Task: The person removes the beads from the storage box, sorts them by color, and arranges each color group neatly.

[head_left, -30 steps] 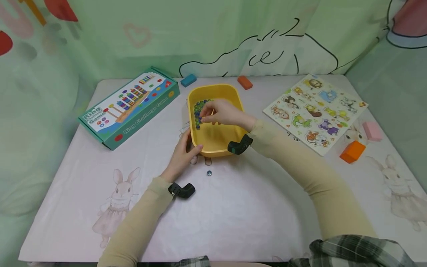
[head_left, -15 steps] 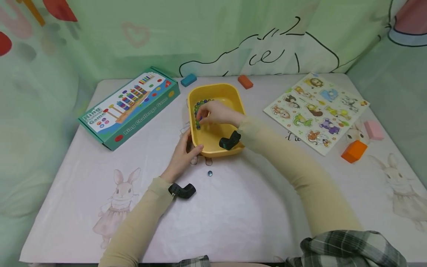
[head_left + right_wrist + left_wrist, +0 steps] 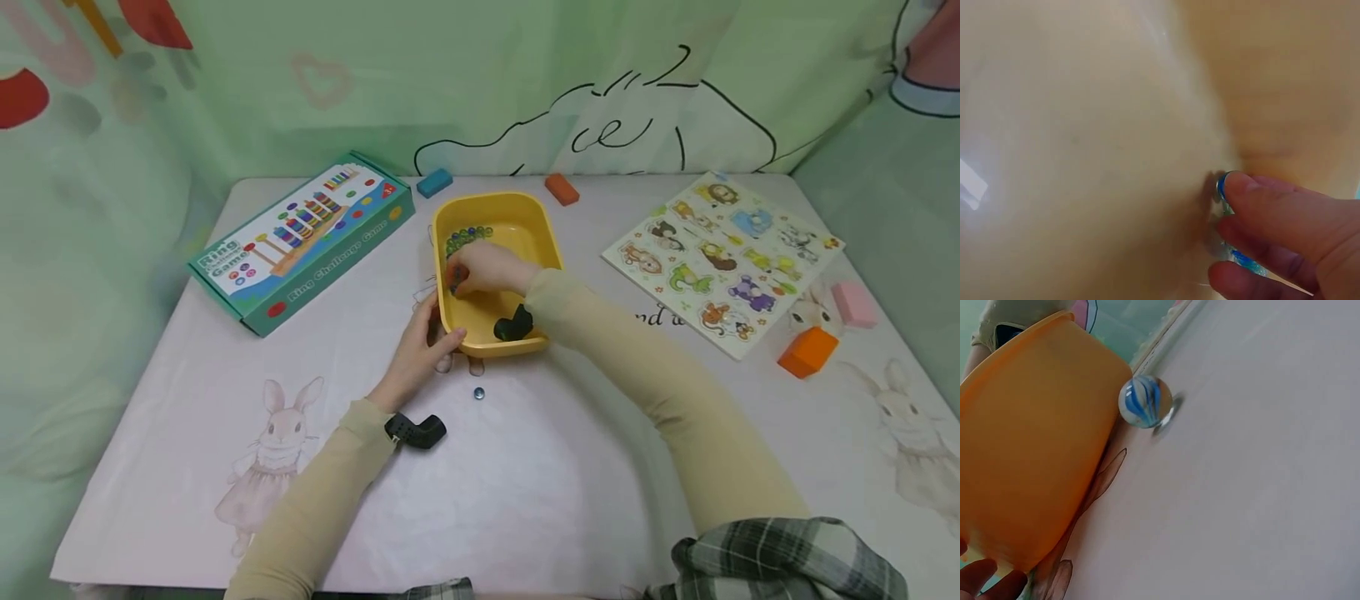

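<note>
The right hand reaches into the yellow tub and pinches marbles between curled fingers against the tub's inner left wall. The left hand grips the tub's near left corner. One loose marble lies on the worktop, just beside the tub.

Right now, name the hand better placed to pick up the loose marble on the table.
Left. The left hand holds the tub's near corner, close to the marble; the right hand is inside the tub, fingers on marbles there.
</note>
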Motion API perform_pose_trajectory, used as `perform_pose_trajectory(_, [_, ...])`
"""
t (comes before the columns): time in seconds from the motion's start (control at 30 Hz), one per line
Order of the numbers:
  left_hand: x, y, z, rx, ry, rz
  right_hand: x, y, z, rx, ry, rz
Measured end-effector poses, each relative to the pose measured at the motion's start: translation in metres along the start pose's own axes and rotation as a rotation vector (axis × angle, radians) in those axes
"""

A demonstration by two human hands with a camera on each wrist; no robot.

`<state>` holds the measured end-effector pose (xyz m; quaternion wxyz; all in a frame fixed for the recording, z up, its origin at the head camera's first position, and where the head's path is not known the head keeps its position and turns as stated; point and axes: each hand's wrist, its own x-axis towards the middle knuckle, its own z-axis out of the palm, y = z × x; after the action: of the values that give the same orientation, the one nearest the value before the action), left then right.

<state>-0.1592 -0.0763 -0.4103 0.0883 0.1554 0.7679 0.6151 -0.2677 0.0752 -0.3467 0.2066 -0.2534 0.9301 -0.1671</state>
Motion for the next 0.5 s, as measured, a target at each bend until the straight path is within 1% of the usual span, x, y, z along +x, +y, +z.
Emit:
perform_pose_trajectory(0.07, [0.0,0.0,0.001,0.022,0.006,0.002,0.0,0.0,0.0,-0.008,-0.004,0.004])
perform_pose_trajectory(0.27, [0.001,0.0,0.002,0.003,0.007,0.005,-0.002,0.0,-0.003,-0.022,-0.023,-0.005])
perform_pose_trajectory(0.4, [0.001,-0.001,0.001,0.01,0.007,0.013,-0.01,-0.002,-0.012,-0.04,-0.03,-0.038])
perform_pose_trajectory(0.5, [0.001,-0.001,0.001,0.027,0.014,0.001,-0.019,-0.005,-0.021,-0.046,-0.011,-0.068])
